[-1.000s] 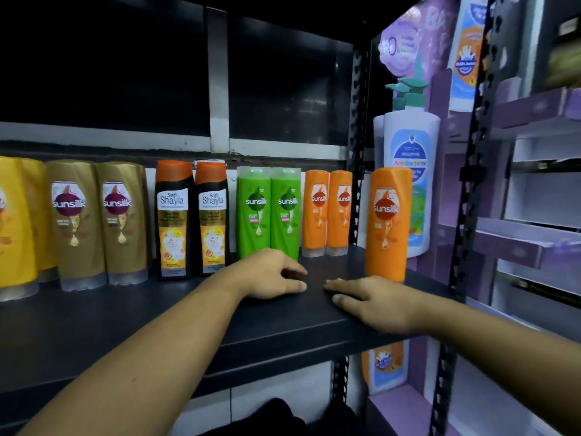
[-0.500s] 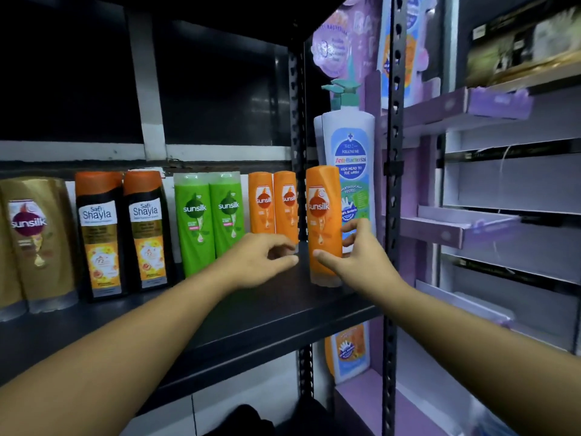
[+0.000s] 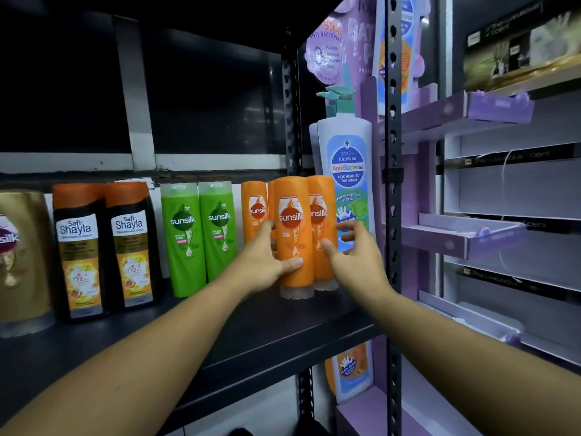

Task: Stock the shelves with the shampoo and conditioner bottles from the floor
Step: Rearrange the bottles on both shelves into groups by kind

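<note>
shelf: we face a dark shelf board (image 3: 239,347) that crosses the lower half of the frame, with bottles standing upright along its back.
frame posts: a black perforated post (image 3: 393,215) rises right of centre at the shelf's front corner, and a second post (image 3: 290,121) stands further back.
back wall: dark panels crossed by pale rails (image 3: 135,89) fill the upper left.
right side: purple cardboard display trays (image 3: 465,237) are stepped one above another.
left of the row: a gold sunsilk bottle (image 3: 19,256) is cut by the left edge. beside it stand two black safi shayla bottles (image 3: 80,247) with orange caps, side by side.
middle of the row: two green sunsilk bottles (image 3: 184,237) stand touching each other.
rear orange bottles: a pair (image 3: 254,212) stands at the back, partly hidden.
task bottle: the front orange sunsilk bottle (image 3: 294,234) stands upright on the shelf at the centre of the frame, ahead of the rear pair. it is pressed against a second orange bottle (image 3: 322,269) on its right.
left grip (image 3: 267,262): clamped on the front orange sunsilk bottle, with the thumb across its lower front and the fingers round its left side.
right grip (image 3: 355,256): apart, fingers spread and loosely bent. the thumb tip lies at the second orange bottle, and we cannot tell if it touches.
pump bottle: a tall white pump bottle (image 3: 345,171) stands behind the right grip, with another like it just behind.
below the shelf: an orange and blue bottle (image 3: 352,369) shows at the lower centre right.
</note>
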Action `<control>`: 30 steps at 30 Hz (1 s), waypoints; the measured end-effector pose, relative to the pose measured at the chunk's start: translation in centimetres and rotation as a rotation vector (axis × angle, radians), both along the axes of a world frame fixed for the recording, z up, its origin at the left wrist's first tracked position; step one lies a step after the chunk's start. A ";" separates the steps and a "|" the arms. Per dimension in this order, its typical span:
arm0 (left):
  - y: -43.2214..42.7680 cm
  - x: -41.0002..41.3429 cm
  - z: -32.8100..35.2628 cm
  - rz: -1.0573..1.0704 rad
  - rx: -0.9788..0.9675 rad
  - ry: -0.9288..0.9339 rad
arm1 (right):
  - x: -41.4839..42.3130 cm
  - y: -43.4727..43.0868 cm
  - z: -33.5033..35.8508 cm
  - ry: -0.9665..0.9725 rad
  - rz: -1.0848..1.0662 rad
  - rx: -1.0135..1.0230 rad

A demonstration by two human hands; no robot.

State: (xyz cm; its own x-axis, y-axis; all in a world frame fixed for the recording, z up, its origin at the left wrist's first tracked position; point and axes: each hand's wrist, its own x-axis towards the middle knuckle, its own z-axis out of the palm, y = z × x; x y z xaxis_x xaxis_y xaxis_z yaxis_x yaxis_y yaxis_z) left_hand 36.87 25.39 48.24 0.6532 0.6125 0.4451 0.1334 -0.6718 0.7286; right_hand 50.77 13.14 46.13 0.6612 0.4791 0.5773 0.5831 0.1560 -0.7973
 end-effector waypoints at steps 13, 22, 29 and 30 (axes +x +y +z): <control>1.2 -0.3 -3.0 0.142 0.162 -0.017 | 1.2 3.8 -0.4 0.131 0.246 -0.284; 1.9 0.7 -2.4 0.288 0.155 0.042 | 2.5 6.0 0.8 0.160 0.261 -0.374; 3.4 3.0 -0.4 0.402 0.006 0.151 | 3.1 8.5 1.5 0.152 0.297 -0.454; 3.5 3.2 -0.5 0.417 0.006 0.138 | 3.3 8.7 1.7 0.156 0.301 -0.463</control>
